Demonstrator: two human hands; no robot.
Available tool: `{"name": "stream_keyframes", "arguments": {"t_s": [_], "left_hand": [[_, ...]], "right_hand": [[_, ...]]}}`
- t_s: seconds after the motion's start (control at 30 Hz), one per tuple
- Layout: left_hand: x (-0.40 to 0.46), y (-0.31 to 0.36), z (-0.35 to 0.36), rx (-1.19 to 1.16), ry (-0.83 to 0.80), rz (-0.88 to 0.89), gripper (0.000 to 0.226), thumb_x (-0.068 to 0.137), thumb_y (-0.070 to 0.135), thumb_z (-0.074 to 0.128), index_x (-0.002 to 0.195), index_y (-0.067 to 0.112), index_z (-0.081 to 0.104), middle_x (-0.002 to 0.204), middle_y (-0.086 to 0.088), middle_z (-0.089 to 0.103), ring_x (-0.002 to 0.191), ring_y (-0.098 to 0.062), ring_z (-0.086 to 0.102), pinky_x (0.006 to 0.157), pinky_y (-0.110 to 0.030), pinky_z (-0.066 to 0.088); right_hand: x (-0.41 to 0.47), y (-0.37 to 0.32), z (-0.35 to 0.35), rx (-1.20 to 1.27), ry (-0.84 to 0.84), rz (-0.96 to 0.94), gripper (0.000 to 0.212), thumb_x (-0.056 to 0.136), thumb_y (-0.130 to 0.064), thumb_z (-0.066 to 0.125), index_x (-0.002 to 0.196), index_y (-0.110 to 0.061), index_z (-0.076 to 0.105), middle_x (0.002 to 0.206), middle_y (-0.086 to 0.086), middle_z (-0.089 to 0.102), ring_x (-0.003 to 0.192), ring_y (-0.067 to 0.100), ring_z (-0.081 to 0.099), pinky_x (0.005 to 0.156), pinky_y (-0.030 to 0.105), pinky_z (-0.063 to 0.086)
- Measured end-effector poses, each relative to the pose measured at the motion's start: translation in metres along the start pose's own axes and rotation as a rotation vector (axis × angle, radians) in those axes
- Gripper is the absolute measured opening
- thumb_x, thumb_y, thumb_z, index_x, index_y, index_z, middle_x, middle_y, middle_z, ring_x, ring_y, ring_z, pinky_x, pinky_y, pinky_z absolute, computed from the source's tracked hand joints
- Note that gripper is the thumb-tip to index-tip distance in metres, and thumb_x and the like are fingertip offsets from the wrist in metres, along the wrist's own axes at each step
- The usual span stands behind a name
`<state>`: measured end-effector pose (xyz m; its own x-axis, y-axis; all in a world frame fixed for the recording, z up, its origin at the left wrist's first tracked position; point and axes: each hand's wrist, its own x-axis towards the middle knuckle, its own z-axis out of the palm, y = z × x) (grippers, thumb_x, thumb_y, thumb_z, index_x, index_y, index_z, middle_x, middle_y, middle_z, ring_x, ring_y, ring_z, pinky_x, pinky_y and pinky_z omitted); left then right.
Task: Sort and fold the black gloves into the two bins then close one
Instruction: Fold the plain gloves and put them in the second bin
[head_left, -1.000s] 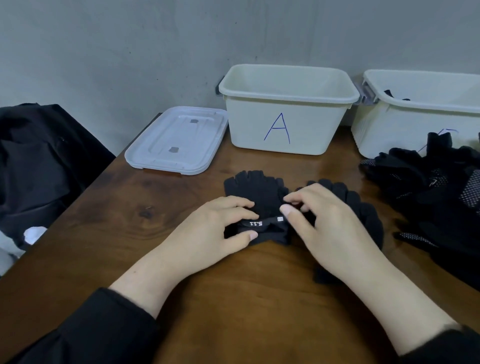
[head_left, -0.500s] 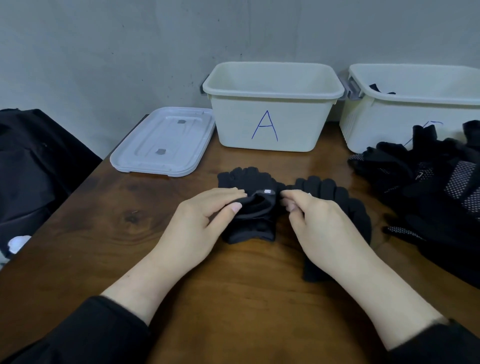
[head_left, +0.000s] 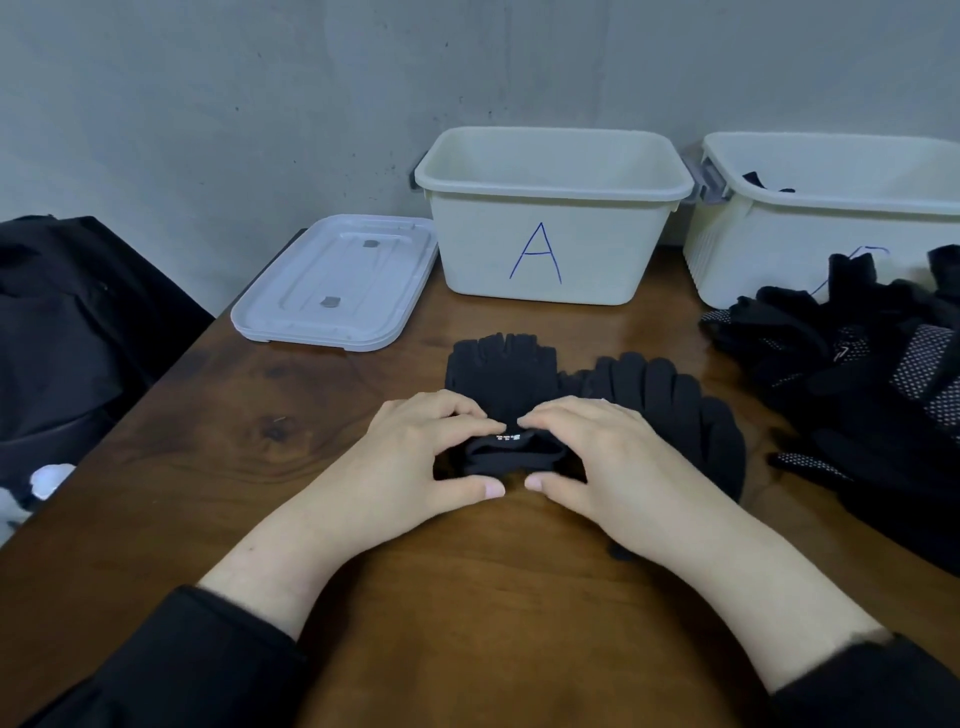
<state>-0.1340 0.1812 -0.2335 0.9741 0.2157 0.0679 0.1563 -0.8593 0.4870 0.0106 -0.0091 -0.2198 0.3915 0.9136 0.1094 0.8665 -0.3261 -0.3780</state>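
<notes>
On wood table (head_left: 218, 447) | both hands pinch knit glove (head_left: 501, 379) cuff

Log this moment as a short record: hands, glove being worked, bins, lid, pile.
left hand: grips the folded cuff of the glove, thumb in front
right hand: grips the same cuff from the other side
second glove: flat on the table, partly under the right hand
bin A: open, nothing visible inside
right bin: open, something black inside
lid: flat on the table, left of bin A
pile: unsorted gloves, right edge
</notes>
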Motion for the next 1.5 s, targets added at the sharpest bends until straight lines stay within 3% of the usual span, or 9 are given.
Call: {"name": "stream_keyframes", "arguments": {"t_s": [0.13,0.33,0.4,0.53,0.77,1.03,1.23,1.4,1.5], "left_hand": [[-0.002,0.008,-0.004,-0.025,0.017,-0.024,0.061,0.083,0.059,0.071,0.138,0.047,0.047,0.133,0.032,0.046,0.128,0.019,0.028,0.117,-0.029,0.022],[-0.007,0.009,-0.008,-0.171,0.126,-0.086,0.017,0.09,0.051,0.065,0.106,0.045,0.06,0.091,0.009,0.069,0.092,-0.009,0.053,0.084,-0.029,0.046],[-0.009,0.013,-0.01,-0.217,0.156,-0.103,0.014,0.091,0.05,0.065,0.101,0.043,0.062,0.088,0.006,0.072,0.085,-0.014,0.057,0.079,-0.033,0.047],[-0.008,0.018,-0.013,-0.416,0.173,-0.175,0.011,0.092,0.042,0.068,0.099,0.034,0.067,0.09,0.01,0.075,0.088,-0.012,0.069,0.09,-0.041,0.054],[0.004,0.013,-0.002,-0.283,0.311,-0.263,0.021,0.086,0.036,0.076,0.104,0.038,0.065,0.09,0.014,0.062,0.08,-0.001,0.056,0.071,-0.014,0.043],[0.011,0.001,0.006,0.186,0.29,0.03,0.041,0.096,0.015,0.065,0.135,0.028,0.063,0.148,0.007,0.05,0.128,-0.013,0.046,0.102,-0.033,0.033],[0.008,0.003,0.002,0.266,0.054,-0.101,0.072,0.096,0.066,0.022,0.159,0.031,0.028,0.161,0.015,0.029,0.148,-0.005,0.02,0.121,-0.036,0.014],[0.007,0.003,0.003,0.218,0.079,-0.01,0.086,0.088,0.072,0.047,0.16,0.031,0.022,0.163,0.015,0.021,0.149,-0.005,0.016,0.121,-0.032,0.011],[0.008,0.008,0.0,-0.039,0.184,0.042,0.05,0.092,0.045,0.069,0.139,0.036,0.056,0.156,0.018,0.038,0.146,0.003,0.025,0.118,-0.024,0.015]], "right_hand": [[0.001,-0.007,0.005,-0.068,0.179,-0.023,0.025,0.1,-0.034,0.058,0.124,-0.03,0.064,0.114,-0.018,0.067,0.113,0.004,0.055,0.116,0.036,0.029],[-0.011,-0.014,-0.016,0.131,-0.007,0.056,0.052,0.092,-0.061,0.056,0.14,-0.05,0.039,0.118,-0.032,0.05,0.112,-0.011,0.019,0.1,0.021,0.025],[-0.011,-0.014,-0.016,0.121,-0.037,0.075,0.062,0.086,-0.065,0.061,0.14,-0.056,0.032,0.108,-0.037,0.046,0.119,0.0,0.027,0.093,0.021,0.031],[-0.009,-0.014,-0.009,0.195,0.148,0.08,0.037,0.094,-0.051,0.06,0.128,-0.048,0.048,0.08,-0.01,0.058,0.08,0.004,0.056,0.067,0.013,0.044],[0.002,-0.016,0.004,0.116,0.294,0.061,0.034,0.094,-0.037,0.066,0.122,-0.043,0.048,0.118,-0.028,0.044,0.088,0.0,0.057,0.07,0.01,0.047],[0.016,-0.004,0.015,-0.129,0.309,-0.004,0.027,0.097,-0.033,0.059,0.11,-0.018,0.078,0.122,-0.005,0.061,0.101,0.017,0.053,0.075,0.036,0.053],[0.009,-0.006,0.006,-0.171,-0.018,0.006,0.072,0.092,-0.066,0.048,0.154,-0.032,0.036,0.156,-0.019,0.035,0.146,0.005,0.025,0.124,0.038,0.016],[0.016,-0.005,0.004,-0.115,0.184,-0.035,0.032,0.098,-0.038,0.061,0.129,-0.034,0.057,0.115,-0.02,0.064,0.112,0.004,0.056,0.111,0.037,0.035],[0.014,-0.008,-0.01,0.075,0.155,0.022,0.018,0.099,-0.039,0.06,0.116,-0.035,0.059,0.088,-0.02,0.063,0.077,0.003,0.057,0.079,0.029,0.047]]}}
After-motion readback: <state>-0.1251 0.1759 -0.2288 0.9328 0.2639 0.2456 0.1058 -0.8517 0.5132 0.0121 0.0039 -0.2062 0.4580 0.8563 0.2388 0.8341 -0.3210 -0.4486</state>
